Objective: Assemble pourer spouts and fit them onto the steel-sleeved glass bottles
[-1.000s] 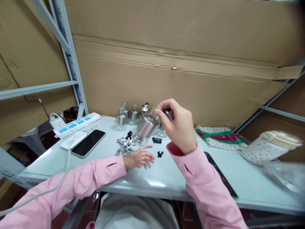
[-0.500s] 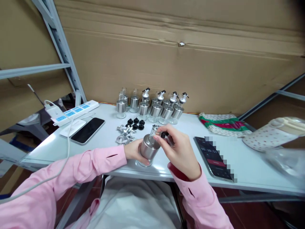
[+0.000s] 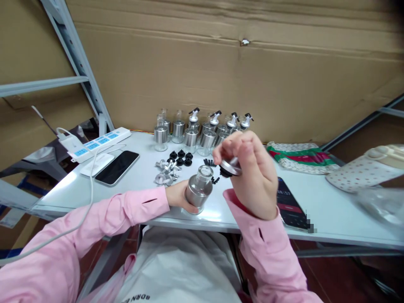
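My left hand (image 3: pixel 180 197) is wrapped round a glass bottle with a metal sleeve (image 3: pixel 199 191), standing at the table's front edge with its glass mouth uncovered. Up and to the right of that mouth, my right hand (image 3: pixel 252 170) grips a silver pourer top with a black stopper (image 3: pixel 231 167) underneath; the fingers hide its upper part. Behind the bottle lie several black stoppers (image 3: pixel 180 157), a pile of silver and white pourer parts (image 3: pixel 167 171) and small black pieces (image 3: pixel 209 162).
Several bottles (image 3: pixel 191 138) stand at the back, some with pourers. Left are a power strip (image 3: pixel 97 145) and a phone (image 3: pixel 117 167); a cable crosses my left sleeve. Right are another phone (image 3: pixel 292 206), a patterned cloth (image 3: pixel 301 158) and a dotted container (image 3: pixel 356 174).
My right hand has moved up and right from the bottle's neck, with the pourer top now in clearer view. My left hand remains round the bottle. The head view has shifted slightly.
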A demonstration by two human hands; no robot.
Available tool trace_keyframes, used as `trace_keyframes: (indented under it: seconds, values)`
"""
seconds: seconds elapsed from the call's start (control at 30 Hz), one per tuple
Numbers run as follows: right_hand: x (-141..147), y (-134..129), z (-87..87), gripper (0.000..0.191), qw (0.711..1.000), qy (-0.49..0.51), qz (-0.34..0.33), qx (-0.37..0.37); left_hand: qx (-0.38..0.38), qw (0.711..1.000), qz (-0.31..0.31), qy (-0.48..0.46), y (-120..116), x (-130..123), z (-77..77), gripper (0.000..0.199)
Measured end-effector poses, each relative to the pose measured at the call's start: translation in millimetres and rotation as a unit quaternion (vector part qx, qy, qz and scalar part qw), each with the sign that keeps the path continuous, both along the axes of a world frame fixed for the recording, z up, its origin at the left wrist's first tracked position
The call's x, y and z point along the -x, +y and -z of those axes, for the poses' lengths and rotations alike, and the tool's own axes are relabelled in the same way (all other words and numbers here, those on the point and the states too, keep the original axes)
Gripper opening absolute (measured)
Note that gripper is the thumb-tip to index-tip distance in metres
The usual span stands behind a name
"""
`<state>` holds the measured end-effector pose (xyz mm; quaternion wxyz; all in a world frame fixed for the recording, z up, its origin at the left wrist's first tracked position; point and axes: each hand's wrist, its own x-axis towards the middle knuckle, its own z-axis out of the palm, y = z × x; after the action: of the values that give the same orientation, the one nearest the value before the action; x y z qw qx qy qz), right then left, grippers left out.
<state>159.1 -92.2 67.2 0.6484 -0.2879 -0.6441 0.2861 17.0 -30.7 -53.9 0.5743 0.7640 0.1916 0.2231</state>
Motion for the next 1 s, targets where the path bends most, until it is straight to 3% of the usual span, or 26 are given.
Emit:
trace_keyframes:
  seconds: [0.2, 0.43, 0.6, 0.77, 1.0]
  values:
    - [14.0, 25.7, 9.6, 0.032, 0.998, 0.0, -0.062, 0.029, -0.012, 1.0, 0.014, -0.011, 0.7, -1.1, 2.4, 0.056]
    - [15.4, 24.6, 24.0, 0.03, 0.995, -0.048, -0.069, 0.055, -0.005, 0.999, 0.016, -0.033, 1.1, -1.8, 5.4, 0.062]
    - [18.3, 26.8, 24.3, 0.036, 0.995, -0.014, -0.089, 0.049, 0.011, 0.999, 0.021, -0.026, 0.4, -2.4, 3.8, 0.063]
    - [20.7, 28.9, 25.7, 0.031, 0.991, 0.032, -0.127, 0.035, 0.017, 0.999, 0.023, -0.029, 0.0, -1.6, 3.0, 0.064]
    - [21.3, 28.2, 31.0, 0.033, 0.993, 0.023, -0.116, 0.011, 0.009, 0.999, 0.015, -0.027, 0.4, -1.7, 3.9, 0.055]
